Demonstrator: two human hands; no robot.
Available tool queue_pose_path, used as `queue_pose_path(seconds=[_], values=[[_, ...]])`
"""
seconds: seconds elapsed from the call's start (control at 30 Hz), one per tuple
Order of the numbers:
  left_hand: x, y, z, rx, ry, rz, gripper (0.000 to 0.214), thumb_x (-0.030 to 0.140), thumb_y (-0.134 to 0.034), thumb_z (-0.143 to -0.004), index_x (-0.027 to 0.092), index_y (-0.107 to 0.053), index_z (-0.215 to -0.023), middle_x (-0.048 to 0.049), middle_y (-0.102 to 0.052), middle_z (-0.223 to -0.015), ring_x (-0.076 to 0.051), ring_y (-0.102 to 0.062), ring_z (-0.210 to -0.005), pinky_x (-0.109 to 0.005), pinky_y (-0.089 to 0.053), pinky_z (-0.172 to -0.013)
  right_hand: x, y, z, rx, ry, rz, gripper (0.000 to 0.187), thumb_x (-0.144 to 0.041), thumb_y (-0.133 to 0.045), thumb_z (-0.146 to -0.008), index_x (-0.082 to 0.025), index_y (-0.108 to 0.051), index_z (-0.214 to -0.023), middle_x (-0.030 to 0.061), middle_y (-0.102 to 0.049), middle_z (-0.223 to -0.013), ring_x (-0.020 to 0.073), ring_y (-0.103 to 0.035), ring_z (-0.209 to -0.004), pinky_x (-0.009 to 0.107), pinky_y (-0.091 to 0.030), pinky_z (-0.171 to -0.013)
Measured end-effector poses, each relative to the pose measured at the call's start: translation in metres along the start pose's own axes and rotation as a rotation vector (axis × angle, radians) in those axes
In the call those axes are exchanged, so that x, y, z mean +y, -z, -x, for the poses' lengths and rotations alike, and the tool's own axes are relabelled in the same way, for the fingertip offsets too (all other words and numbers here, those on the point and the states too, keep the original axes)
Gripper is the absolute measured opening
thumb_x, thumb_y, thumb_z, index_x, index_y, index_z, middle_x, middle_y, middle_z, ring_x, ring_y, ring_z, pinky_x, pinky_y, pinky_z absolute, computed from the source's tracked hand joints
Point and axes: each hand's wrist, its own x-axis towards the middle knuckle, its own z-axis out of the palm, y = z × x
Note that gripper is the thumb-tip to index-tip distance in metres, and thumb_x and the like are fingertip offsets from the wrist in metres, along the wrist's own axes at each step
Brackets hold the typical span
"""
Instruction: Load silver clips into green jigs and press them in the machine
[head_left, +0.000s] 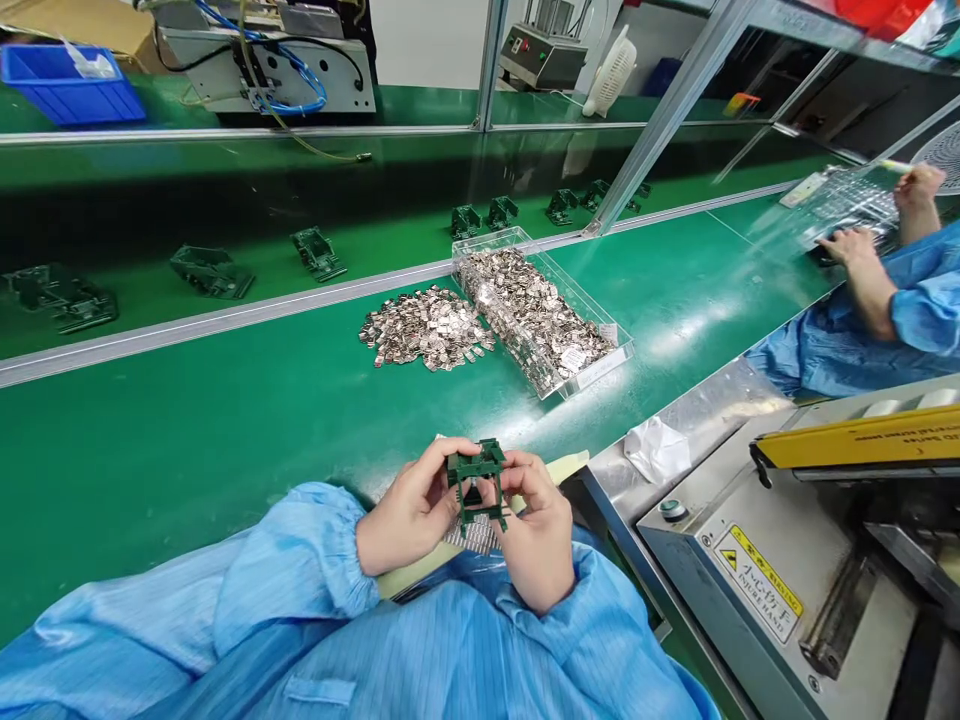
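Left grip: my left grip (409,515) is curled closed on the left side of the little dark green plastic frame (478,480), thumb up by its top edge.
Right grip: my right grip (536,525) is pinched on the frame's right side, fingers bent tight against it.
Frame: held upright between both grips, just above the near edge of the green tabletop (187,420), right in front of my blue sleeves.
Under the frame: a small bunch of shiny metal bits (474,538). Can't tell what they're resting on.
Further out: a loose pile of metal clips (427,328) just beside a clear tray (600,370) full of the same stuff.
Belt: more green frames (319,252) spaced along it.
Right side: a grey machine with a yellow warning label (757,585), and a co-worker's hand (847,245) on a clear sheet.
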Motion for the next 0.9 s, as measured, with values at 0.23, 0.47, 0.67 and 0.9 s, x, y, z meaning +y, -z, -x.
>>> queue_pose_path(seconds=[0.23,0.47,0.67,0.9], values=[[0.004,-0.006,0.003,0.058,-0.001,-0.001,0.024,0.028,-0.048,-0.094,0.023,-0.048,-0.117,-0.0042,-0.062,-0.099,-0.015,-0.059,-0.079,-0.024,-0.048,-0.068,0.002,-0.004,0.003,0.023,-0.136,-0.261,0.015,-0.03,-0.07,-0.077,-0.019,-0.06,-0.074,0.0027,-0.063,-0.075,0.0162,-0.06,-0.07,0.027,-0.051,-0.064],[0.018,-0.011,0.004,0.082,0.046,0.067,0.022,0.031,-0.051,-0.092,0.022,-0.05,-0.112,-0.0047,-0.062,-0.097,-0.016,-0.061,-0.082,-0.025,-0.05,-0.071,-0.003,0.003,0.007,0.01,-0.138,-0.32,0.015,-0.029,-0.074,-0.073,-0.019,-0.063,-0.072,0.002,-0.062,-0.074,0.0153,-0.059,-0.069,0.025,-0.051,-0.063],[0.02,-0.019,0.011,0.062,0.059,0.044,0.023,0.033,-0.052,-0.091,0.022,-0.051,-0.111,-0.0033,-0.062,-0.091,-0.015,-0.059,-0.076,-0.024,-0.05,-0.067,-0.001,0.005,0.019,0.067,-0.16,-0.34,0.018,-0.03,-0.077,-0.07,-0.019,-0.063,-0.068,0.0023,-0.063,-0.073,0.0159,-0.06,-0.069,0.026,-0.051,-0.063],[0.023,-0.031,0.019,0.028,0.037,0.058,0.022,0.026,-0.055,-0.089,0.022,-0.051,-0.111,-0.002,-0.063,-0.091,-0.013,-0.06,-0.076,-0.022,-0.051,-0.068,0.0,0.006,0.033,0.152,-0.197,-0.41,0.024,-0.033,-0.078,-0.067,-0.019,-0.059,-0.064,0.0008,-0.061,-0.067,0.0142,-0.057,-0.061,0.024,-0.049,-0.056]])
